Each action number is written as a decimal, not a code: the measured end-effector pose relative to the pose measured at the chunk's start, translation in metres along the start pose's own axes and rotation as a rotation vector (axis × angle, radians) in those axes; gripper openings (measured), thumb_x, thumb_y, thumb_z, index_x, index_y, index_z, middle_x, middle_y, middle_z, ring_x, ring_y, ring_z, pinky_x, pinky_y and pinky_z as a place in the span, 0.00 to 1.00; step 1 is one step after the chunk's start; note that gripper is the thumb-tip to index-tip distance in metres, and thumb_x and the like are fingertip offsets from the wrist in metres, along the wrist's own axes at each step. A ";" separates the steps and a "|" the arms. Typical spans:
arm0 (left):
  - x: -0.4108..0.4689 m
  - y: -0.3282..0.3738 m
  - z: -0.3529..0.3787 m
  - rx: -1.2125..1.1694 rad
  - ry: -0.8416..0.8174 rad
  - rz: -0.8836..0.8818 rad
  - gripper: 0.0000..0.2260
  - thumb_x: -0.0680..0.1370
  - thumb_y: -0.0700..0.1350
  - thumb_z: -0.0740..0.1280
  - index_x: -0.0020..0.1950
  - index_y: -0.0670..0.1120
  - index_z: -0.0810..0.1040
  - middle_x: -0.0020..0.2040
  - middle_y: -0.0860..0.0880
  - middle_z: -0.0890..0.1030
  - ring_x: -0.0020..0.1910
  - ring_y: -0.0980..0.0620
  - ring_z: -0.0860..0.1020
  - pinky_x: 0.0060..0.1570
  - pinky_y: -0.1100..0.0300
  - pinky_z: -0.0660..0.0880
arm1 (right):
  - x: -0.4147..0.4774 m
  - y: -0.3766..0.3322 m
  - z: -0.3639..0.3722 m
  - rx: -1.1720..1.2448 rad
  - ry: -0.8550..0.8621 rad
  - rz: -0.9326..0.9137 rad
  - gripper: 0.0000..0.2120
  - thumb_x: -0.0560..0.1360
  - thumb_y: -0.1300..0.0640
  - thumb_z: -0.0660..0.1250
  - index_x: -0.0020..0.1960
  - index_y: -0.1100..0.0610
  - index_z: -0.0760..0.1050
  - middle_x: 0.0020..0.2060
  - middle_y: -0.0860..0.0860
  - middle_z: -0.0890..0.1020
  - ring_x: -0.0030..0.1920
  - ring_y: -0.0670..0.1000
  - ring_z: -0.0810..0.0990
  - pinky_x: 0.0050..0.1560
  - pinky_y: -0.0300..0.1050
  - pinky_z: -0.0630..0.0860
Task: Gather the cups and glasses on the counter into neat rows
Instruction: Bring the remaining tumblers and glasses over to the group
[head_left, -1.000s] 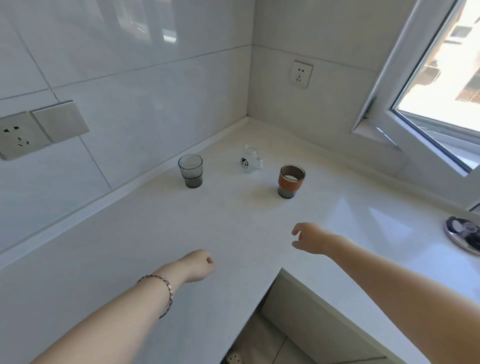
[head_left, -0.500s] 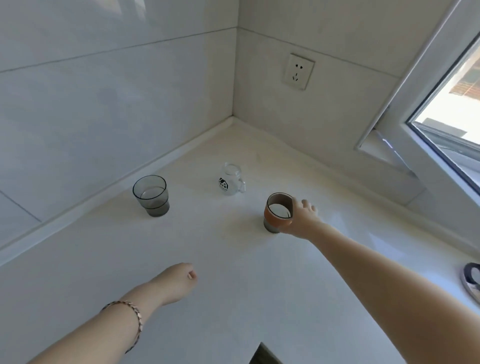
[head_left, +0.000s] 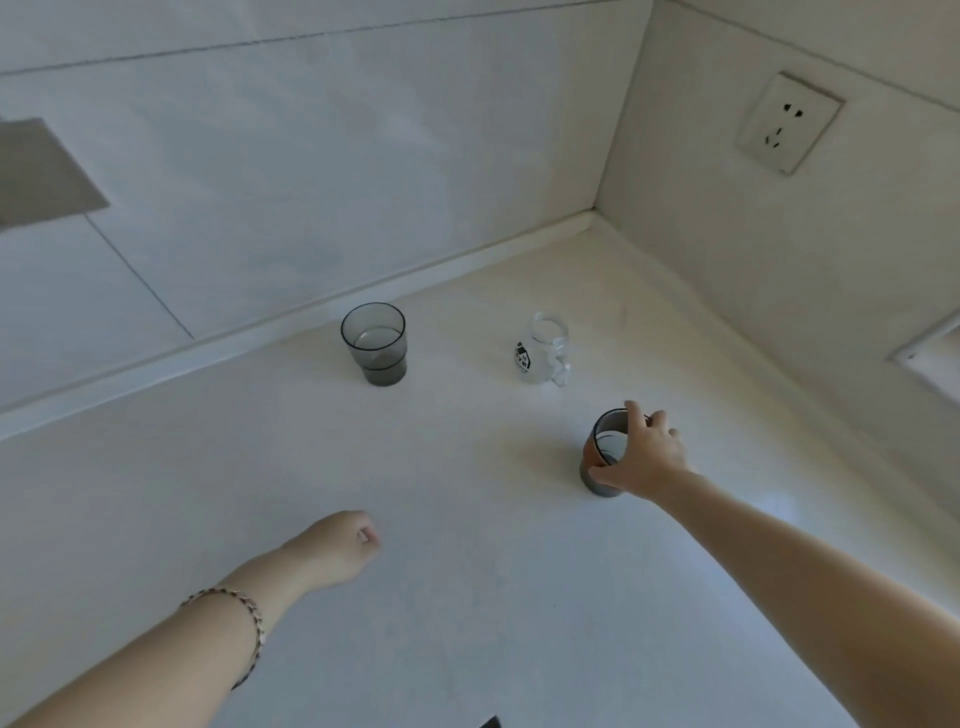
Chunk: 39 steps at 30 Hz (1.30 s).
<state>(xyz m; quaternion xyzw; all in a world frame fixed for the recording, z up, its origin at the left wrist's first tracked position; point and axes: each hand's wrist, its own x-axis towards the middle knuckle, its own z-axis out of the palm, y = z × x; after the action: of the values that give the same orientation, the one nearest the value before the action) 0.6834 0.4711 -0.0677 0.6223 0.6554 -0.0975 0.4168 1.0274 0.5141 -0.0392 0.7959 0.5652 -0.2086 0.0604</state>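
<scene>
Three vessels stand on the white counter (head_left: 467, 597). A smoky grey glass (head_left: 375, 344) sits near the back wall at the left. A small clear mug with a black logo (head_left: 540, 349) stands to its right, nearer the corner. My right hand (head_left: 641, 454) is wrapped around the rim and side of a glass with an orange sleeve (head_left: 602, 452), which rests on the counter in front of the mug. My left hand (head_left: 335, 545) hovers low over the counter with its fingers curled in, holding nothing. A bracelet circles that wrist.
Tiled walls meet in a corner behind the cups. A wall socket (head_left: 787, 122) is on the right wall and a grey switch plate (head_left: 41, 174) on the left wall. A window frame edge (head_left: 930, 348) shows at the far right.
My right hand reached forward from the counter's front and closed around the orange-sleeved glass. The view swung left and closer to the corner. My left hand stayed curled.
</scene>
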 end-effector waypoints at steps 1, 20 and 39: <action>-0.006 -0.005 0.002 -0.011 0.009 -0.021 0.06 0.77 0.44 0.58 0.41 0.51 0.71 0.41 0.50 0.75 0.42 0.51 0.73 0.43 0.63 0.68 | -0.002 -0.004 -0.001 -0.011 -0.002 -0.015 0.46 0.65 0.43 0.72 0.74 0.51 0.51 0.64 0.57 0.65 0.63 0.61 0.69 0.58 0.52 0.74; -0.270 -0.283 0.069 -0.412 0.249 -0.380 0.05 0.79 0.47 0.57 0.50 0.48 0.71 0.43 0.54 0.73 0.45 0.53 0.73 0.43 0.62 0.68 | -0.270 -0.297 0.126 -0.251 -0.182 -0.814 0.45 0.67 0.37 0.67 0.76 0.48 0.48 0.66 0.54 0.65 0.65 0.57 0.69 0.63 0.49 0.70; -0.485 -0.573 0.101 -0.783 0.398 -0.632 0.06 0.78 0.45 0.57 0.43 0.50 0.72 0.46 0.50 0.74 0.52 0.46 0.78 0.57 0.55 0.74 | -0.533 -0.559 0.278 -0.360 -0.233 -1.262 0.47 0.65 0.38 0.70 0.75 0.51 0.50 0.67 0.54 0.65 0.66 0.58 0.68 0.63 0.50 0.72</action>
<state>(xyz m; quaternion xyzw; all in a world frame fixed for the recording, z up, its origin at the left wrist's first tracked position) 0.1533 -0.0687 -0.0323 0.1994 0.8643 0.1533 0.4356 0.2912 0.1533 0.0003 0.2623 0.9384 -0.1907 0.1194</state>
